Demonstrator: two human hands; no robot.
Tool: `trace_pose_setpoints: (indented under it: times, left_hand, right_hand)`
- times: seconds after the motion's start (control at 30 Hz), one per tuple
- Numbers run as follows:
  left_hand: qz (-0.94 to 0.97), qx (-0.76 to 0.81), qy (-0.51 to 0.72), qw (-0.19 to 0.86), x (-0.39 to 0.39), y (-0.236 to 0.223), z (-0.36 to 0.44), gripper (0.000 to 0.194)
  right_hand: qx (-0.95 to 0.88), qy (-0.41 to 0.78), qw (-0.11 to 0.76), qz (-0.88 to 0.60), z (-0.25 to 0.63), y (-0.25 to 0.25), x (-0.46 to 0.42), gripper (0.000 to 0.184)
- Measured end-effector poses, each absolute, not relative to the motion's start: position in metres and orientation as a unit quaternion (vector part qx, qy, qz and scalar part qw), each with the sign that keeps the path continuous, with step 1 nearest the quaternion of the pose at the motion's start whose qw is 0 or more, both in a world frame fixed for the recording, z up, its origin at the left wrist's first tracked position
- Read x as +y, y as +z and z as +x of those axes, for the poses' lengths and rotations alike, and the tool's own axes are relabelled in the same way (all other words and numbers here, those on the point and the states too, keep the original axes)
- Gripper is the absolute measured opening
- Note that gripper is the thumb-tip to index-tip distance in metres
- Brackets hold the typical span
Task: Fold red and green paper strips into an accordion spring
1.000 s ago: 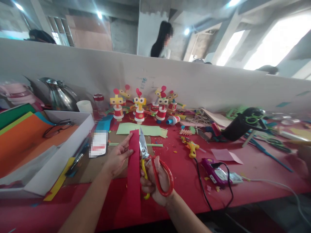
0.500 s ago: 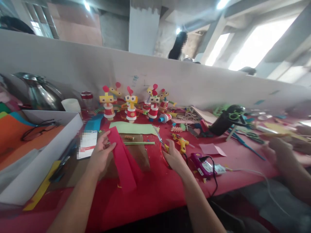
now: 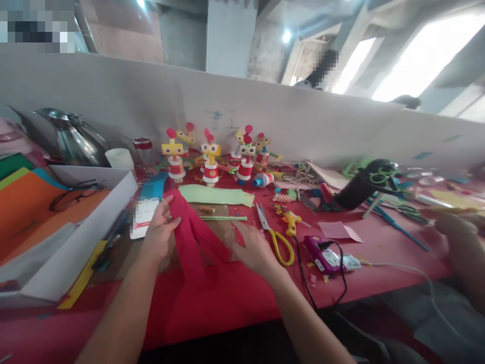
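Red paper strips [image 3: 187,237] hang from my left hand [image 3: 161,230], pinched at their top end between thumb and fingers. The two lengths spread apart below the pinch, one of them slanting toward the right. My right hand [image 3: 252,247] is beside that slanting length with fingers apart and slightly blurred; I see nothing held in it. Yellow-handled scissors [image 3: 280,245] lie on the red tabletop just right of this hand, blades apart. Behind the strips lie a light green paper strip [image 3: 215,195], thin green strips [image 3: 223,218] and a small striped paper coil [image 3: 207,209].
Several paper-cup figures [image 3: 211,172] stand along the white partition. A yellow glue gun [image 3: 291,222] and purple power strip [image 3: 322,258] with cables are at right. Left are a phone [image 3: 144,217], a white box [image 3: 87,227] and a steel jug [image 3: 81,141]. A co-worker's hand [image 3: 460,237] is at far right.
My right hand has let go of the scissors, which now lie on the table, and has moved left toward the red strips. The strips have spread apart. The camera view has shifted slightly.
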State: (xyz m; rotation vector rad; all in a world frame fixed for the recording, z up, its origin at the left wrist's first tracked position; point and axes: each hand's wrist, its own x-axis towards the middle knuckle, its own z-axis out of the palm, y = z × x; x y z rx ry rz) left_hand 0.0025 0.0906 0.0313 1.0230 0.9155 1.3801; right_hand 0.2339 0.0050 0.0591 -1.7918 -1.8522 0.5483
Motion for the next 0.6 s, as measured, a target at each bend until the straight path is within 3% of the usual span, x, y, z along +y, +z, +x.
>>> trace_pose_setpoints:
  times: [0.1,0.2,0.33,0.47,0.6]
  left_hand:
    - [0.445,0.383,0.585,0.560,0.090,0.031,0.001,0.074]
    - [0.428,0.401,0.604,0.540,0.093,0.031,-0.003,0.076]
    - [0.350,0.445,0.672,0.477,0.097,0.033,-0.012,0.072]
    - [0.290,0.452,0.709,0.456,0.098,0.036,-0.016,0.050]
    - [0.237,0.418,0.716,0.507,0.103,0.045,-0.011,0.045]
  right_hand:
    - [-0.681,0.379,0.332,-0.531,0.211,0.046,0.016,0.045]
    - [-0.656,0.382,0.394,-0.519,0.212,0.035,0.029,0.031]
    - [-0.534,0.422,0.503,-0.533,0.233,0.029,0.041,0.028]
    - [-0.324,0.548,0.657,-0.403,0.250,0.020,0.043,0.033]
    - [-0.244,0.604,0.712,-0.263,0.259,0.016,0.040,0.032]
